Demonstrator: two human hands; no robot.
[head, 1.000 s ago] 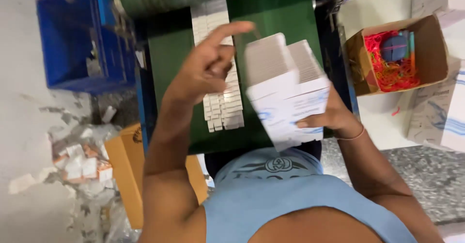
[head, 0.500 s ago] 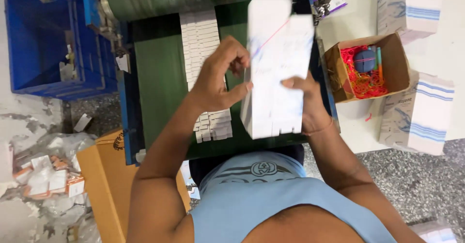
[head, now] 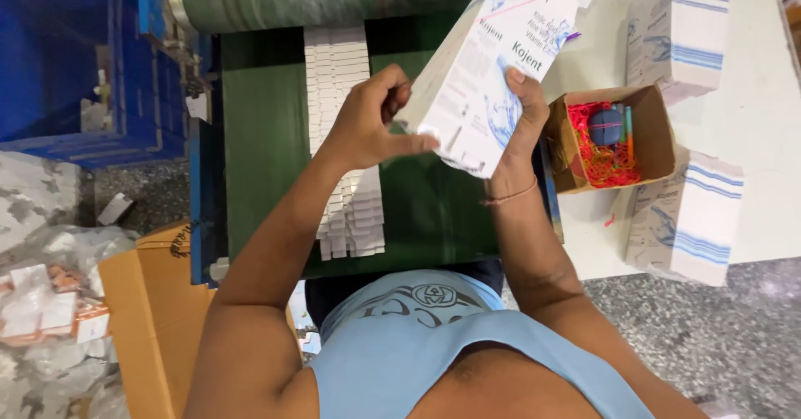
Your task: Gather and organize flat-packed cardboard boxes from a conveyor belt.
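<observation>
Your hands have raised the white carton (head: 488,77) higher and tipped it rightward; your left hand (head: 371,123) has come off the row of small boxes (head: 346,143) to the carton's edge.

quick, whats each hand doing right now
Left hand: curled, thumb and fingertips on the near edge of the white printed carton.
Right hand: closed on the same carton, gripping its right side.

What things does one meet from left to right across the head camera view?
Blue crate → brown carton → row of small white boxes → left hand → white box → right hand → rubber-band box
</observation>
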